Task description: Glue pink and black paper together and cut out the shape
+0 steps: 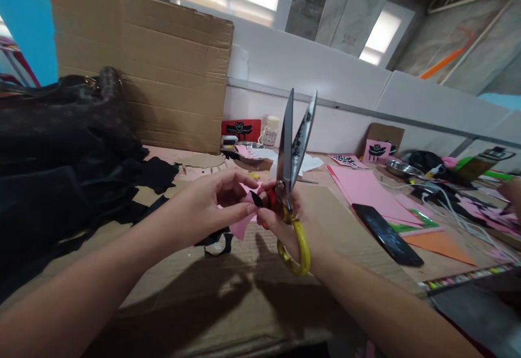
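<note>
My left hand [222, 198] pinches a small pink piece of paper [240, 227] with a black patch [255, 199] near its top edge. Close against it, my right hand [283, 228] has a pair of scissors [293, 146] hooked over it, the parted blades pointing up and a yellow handle loop hanging below. Fingertips of my right hand also touch the pink piece at its black end. Below the hands, scraps of black material [220, 242] lie on a cardboard sheet [179, 287].
Black material and a dark brown bag [69, 108] fill the left side before an upright cardboard panel [175, 76]. To the right are pink sheets [374, 195], a black phone [386, 233] and cables. A metal dish [248, 158] and a cup [269, 130] stand at the back.
</note>
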`<state>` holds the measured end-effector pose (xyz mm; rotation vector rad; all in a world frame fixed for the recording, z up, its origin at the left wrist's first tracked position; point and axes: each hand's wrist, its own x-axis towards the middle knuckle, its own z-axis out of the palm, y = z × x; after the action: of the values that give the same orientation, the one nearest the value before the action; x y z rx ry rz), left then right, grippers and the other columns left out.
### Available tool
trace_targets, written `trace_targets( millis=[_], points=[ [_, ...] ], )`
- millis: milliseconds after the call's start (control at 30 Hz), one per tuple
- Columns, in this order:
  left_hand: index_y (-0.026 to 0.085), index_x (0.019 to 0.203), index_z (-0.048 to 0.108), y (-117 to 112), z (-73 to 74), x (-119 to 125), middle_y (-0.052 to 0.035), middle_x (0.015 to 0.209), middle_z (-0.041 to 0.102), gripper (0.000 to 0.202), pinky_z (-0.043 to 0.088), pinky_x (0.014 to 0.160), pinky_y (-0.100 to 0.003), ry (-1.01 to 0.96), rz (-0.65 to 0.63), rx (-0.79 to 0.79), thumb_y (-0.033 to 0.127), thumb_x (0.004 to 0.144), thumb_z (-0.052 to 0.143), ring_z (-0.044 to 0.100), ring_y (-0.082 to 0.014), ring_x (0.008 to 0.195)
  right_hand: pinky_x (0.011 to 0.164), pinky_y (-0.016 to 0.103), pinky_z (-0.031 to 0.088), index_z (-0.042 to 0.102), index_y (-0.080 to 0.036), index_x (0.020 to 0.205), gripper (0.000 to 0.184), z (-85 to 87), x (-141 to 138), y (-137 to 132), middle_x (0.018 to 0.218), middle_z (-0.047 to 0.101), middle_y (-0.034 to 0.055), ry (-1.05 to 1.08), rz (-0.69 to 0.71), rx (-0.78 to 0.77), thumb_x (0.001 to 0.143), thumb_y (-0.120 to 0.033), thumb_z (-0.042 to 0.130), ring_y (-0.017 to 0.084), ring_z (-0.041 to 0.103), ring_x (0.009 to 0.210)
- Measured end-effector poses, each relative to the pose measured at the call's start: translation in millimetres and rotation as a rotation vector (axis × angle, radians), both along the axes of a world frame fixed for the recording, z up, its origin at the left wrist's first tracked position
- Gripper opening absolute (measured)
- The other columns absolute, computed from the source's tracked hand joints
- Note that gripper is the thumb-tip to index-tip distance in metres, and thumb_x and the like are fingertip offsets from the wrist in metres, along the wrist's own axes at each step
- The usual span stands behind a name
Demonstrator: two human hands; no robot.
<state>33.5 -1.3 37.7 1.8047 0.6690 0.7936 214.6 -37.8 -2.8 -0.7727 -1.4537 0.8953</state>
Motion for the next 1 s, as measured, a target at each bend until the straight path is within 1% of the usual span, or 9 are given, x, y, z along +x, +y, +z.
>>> trace_targets(
  millis=[133,200,300,367,433,567,700,767,1000],
  points=[
    [0.020,0.086,0.071,-0.2,2.1,1.4,0.0015,0.067,0.069,0.014,0.049,0.061,-0.023,0.042,0.044,0.020,0.034,0.087,0.068,0.064,-0.0150,0.064,0.067,0.027,0.050,0.054,-0.027,0.103,0.030,3.6,-1.3,0.3,0.088,0.061,-0.0024,0.033,-0.059,-0.021,0.081,-0.022,0.075,0.013,0.059,0.075],
    [0.020,0.081,0.074,0.2,2.9,0.7,-0.0004,0.073,0.072,0.016,0.049,0.061,-0.022,0.048,0.117,0.076,0.036,0.085,0.070,0.064,-0.0152,0.067,0.064,0.027,0.048,0.053,-0.027,0.104,0.031,4.0,0.0,0.5,0.085,0.058,-0.0028,0.017,-0.066,-0.042,0.082,-0.028,0.075,0.013,0.057,0.072],
    [0.021,0.082,0.076,0.7,5.1,-3.1,-0.0014,0.083,0.076,0.016,0.051,0.066,-0.022,-0.046,0.240,0.121,0.036,0.083,0.073,0.066,-0.0154,0.074,0.064,0.029,0.047,0.051,-0.027,0.110,0.039,2.0,3.0,0.9,0.085,0.054,-0.0016,-0.035,0.004,-0.048,0.086,-0.047,0.073,0.015,0.054,0.071],
    [0.021,0.083,0.076,-0.2,8.1,-6.5,-0.0011,0.084,0.077,0.016,0.052,0.068,-0.021,-0.133,0.297,0.115,0.037,0.082,0.075,0.066,-0.0149,0.074,0.072,0.033,0.048,0.049,-0.027,0.117,0.048,-0.5,4.7,0.6,0.090,0.055,0.0010,-0.073,0.064,-0.029,0.086,-0.057,0.070,0.017,0.055,0.079],
    [0.021,0.084,0.077,-2.0,11.9,-9.1,-0.0009,0.083,0.076,0.018,0.053,0.068,-0.022,-0.192,0.347,0.105,0.040,0.081,0.077,0.066,-0.0146,0.073,0.079,0.035,0.047,0.048,-0.026,0.121,0.052,-3.0,5.6,-0.7,0.097,0.055,0.0034,-0.116,0.103,-0.033,0.087,-0.060,0.068,0.019,0.055,0.087],
    [0.020,0.079,0.075,-5.8,19.3,-9.6,-0.0012,0.077,0.075,0.023,0.054,0.064,-0.022,-0.278,0.426,0.082,0.041,0.075,0.082,0.066,-0.0150,0.069,0.076,0.033,0.045,0.051,-0.027,0.118,0.049,-6.8,4.2,-6.1,0.097,0.051,0.0043,-0.161,0.138,-0.087,0.088,-0.063,0.065,0.020,0.051,0.088],
    [0.019,0.072,0.070,-7.0,22.6,-7.0,0.0020,0.068,0.070,0.019,0.051,0.058,-0.019,-0.339,0.452,0.087,0.034,0.074,0.082,0.061,-0.0117,0.062,0.066,0.029,0.040,0.051,-0.026,0.116,0.054,-7.6,1.1,-10.3,0.091,0.046,0.0017,-0.164,0.178,-0.103,0.085,-0.067,0.066,0.017,0.045,0.079],
    [0.019,0.071,0.068,-7.0,22.7,-6.4,0.0027,0.068,0.069,0.017,0.049,0.055,-0.018,-0.348,0.450,0.085,0.030,0.074,0.081,0.059,-0.0104,0.060,0.062,0.027,0.036,0.050,-0.025,0.114,0.056,-6.4,0.3,-10.8,0.086,0.044,-0.0004,-0.189,0.195,-0.105,0.083,-0.069,0.066,0.015,0.040,0.073],
    [0.019,0.068,0.062,-8.9,20.5,-5.6,0.0042,0.065,0.064,0.018,0.047,0.055,-0.016,-0.353,0.414,0.047,0.024,0.076,0.077,0.057,-0.0081,0.059,0.062,0.028,0.034,0.051,-0.024,0.107,0.055,-2.0,-1.7,-11.9,0.082,0.042,-0.0015,-0.263,0.168,-0.092,0.084,-0.072,0.063,0.015,0.037,0.071]
  ],
)
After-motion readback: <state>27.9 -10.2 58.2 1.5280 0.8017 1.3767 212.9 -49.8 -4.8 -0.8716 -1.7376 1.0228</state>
